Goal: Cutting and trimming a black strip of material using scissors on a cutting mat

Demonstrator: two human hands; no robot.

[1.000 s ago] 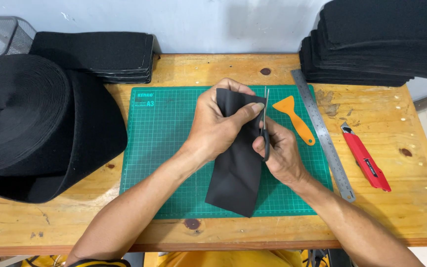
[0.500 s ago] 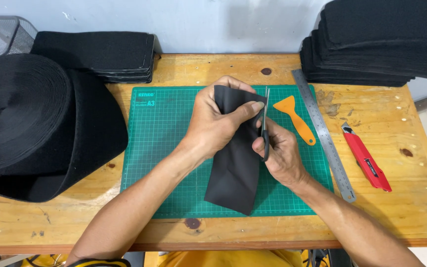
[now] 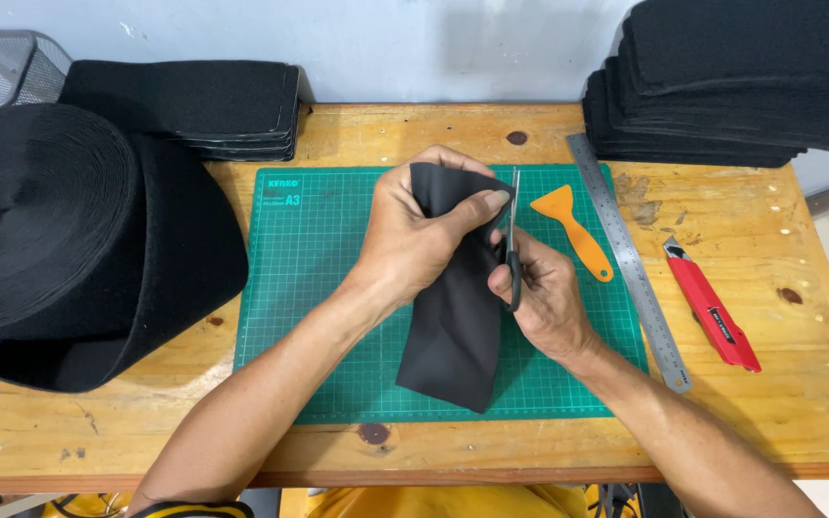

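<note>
My left hand [image 3: 421, 238] grips the upper end of a black fabric strip [image 3: 455, 331] that hangs down over the green cutting mat [image 3: 314, 278]. My right hand [image 3: 541, 294] holds a pair of scissors [image 3: 512, 230] by the handles, blades pointing away from me along the strip's right edge near my left thumb. The strip's lower end rests on the mat near its front edge.
A big roll of black band [image 3: 69, 240] fills the table's left side. Stacks of black cut pieces sit at the back left [image 3: 194, 105] and back right [image 3: 741, 86]. An orange scraper [image 3: 573, 230], a steel ruler [image 3: 630, 259] and a red utility knife [image 3: 712, 307] lie right of the mat.
Hardly anything differs. My hands and the strip have kept their place, with the scissors still at the strip's upper right edge.
</note>
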